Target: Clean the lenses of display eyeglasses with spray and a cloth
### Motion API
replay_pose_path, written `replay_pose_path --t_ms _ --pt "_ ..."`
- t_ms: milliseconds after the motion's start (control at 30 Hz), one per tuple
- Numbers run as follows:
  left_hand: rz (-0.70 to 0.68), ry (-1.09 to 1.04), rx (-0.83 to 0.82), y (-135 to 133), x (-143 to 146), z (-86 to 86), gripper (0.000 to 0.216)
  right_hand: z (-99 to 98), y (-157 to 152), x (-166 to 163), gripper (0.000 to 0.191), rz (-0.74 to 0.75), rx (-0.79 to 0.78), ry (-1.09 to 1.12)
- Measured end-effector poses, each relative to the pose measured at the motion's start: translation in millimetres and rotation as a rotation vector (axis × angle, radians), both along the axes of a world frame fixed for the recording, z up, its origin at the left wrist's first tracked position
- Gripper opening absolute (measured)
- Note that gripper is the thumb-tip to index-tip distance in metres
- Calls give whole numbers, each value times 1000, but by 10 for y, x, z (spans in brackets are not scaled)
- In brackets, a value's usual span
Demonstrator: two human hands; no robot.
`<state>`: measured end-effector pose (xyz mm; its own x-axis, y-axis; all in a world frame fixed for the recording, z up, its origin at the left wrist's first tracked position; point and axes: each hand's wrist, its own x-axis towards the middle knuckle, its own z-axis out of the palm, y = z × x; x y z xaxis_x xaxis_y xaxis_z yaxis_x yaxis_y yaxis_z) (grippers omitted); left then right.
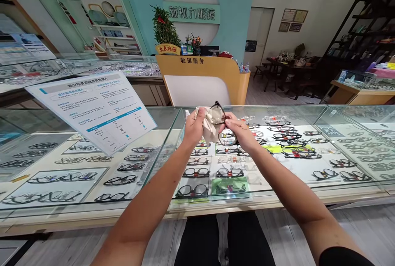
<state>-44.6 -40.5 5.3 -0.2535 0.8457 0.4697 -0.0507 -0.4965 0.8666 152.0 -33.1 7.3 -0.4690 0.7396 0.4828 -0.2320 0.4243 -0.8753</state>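
Observation:
Above the glass counter, my left hand [194, 126] is closed on a crumpled cream cloth [210, 128]. Dark-framed eyeglasses [217, 112] are pinched in my right hand [239, 132] near the middle of the frame. One lens stands upright against the cloth; the other hangs lower, below my right fingers. Part of the frame is hidden by the cloth and fingers. Behind my left hand the white top of a small bottle [187, 113] shows. Under the glass, several rows of eyeglasses [197, 172] lie below both hands.
The glass display counter [173, 206] runs across in front of me. A printed sheet [101, 114] lies on its left part. Beyond stands a wooden cashier desk [203, 66] with a plant [165, 27], and a white chair back [196, 89] is before it. Another display case [364, 89] is far right.

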Motion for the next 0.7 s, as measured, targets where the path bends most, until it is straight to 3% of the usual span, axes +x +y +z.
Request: replay_pose_path --t_ms 167,300,400,500,600,700 --pt "55 -123 -41 121 -109 18 62 75 47 82 49 -70 -148 113" --pt "35 -56 -234 139 -169 -35 52 116 31 101 44 -66 -169 122" --pt "-27 210 -389 93 -207 -111 38 121 18 100 46 -55 -148 109" --pt "-3 724 -472 47 -223 -169 23 121 18 108 46 -19 -183 106" --pt "143 1095 -317 23 -201 -155 15 148 37 160 42 54 -219 90" --pt "288 1062 89 -21 -169 -36 46 241 91 265 42 103 -173 23"
